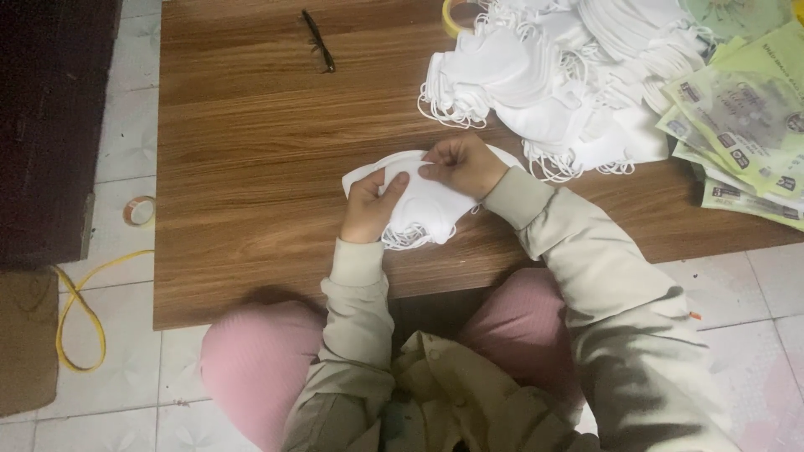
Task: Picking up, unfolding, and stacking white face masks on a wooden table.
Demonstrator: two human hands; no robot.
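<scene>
A small stack of white folded face masks (423, 205) with elastic ear loops lies on the wooden table (251, 167) in front of me. My left hand (368, 205) grips the stack's left side, thumb on top. On the stack's upper right edge my right hand (465, 165) pinches the top mask. Both sleeves are beige.
A big heap of white masks (544, 75) covers the table's far right. Pale green printed packets (745, 125) lie fanned at the right edge. A dark pair of glasses (318, 42) rests at the back. Tape roll (140, 211) and yellow strap (75, 310) lie on the tiled floor at left.
</scene>
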